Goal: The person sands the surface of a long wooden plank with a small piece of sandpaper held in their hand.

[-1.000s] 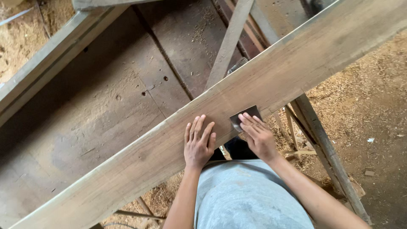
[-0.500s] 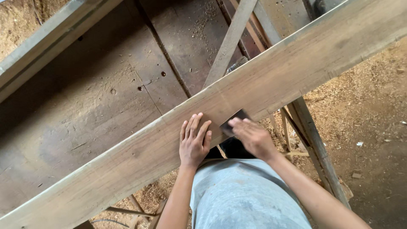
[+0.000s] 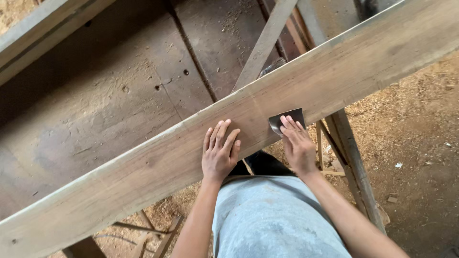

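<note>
A long pale wooden plank point(image 3: 143, 162) runs diagonally across the view from lower left to upper right. My left hand point(image 3: 220, 153) lies flat on its near edge, fingers spread, holding nothing. My right hand point(image 3: 297, 143) presses flat on a small dark grey sheet of sandpaper point(image 3: 285, 119) that rests on the plank's near edge. Fingers cover the lower part of the sheet.
Behind the plank lies a wide, dark, worn wooden surface point(image 3: 105, 100) with holes and dust. A narrow slat point(image 3: 265, 43) crosses under the plank. Wooden trestle legs point(image 3: 356, 167) stand at right. Sawdust covers the dirt floor point(image 3: 411, 143).
My right hand has slid the sandpaper back and forth a little along the plank's edge. My left hand stays flat in the same spot. The camera shifted slightly.
</note>
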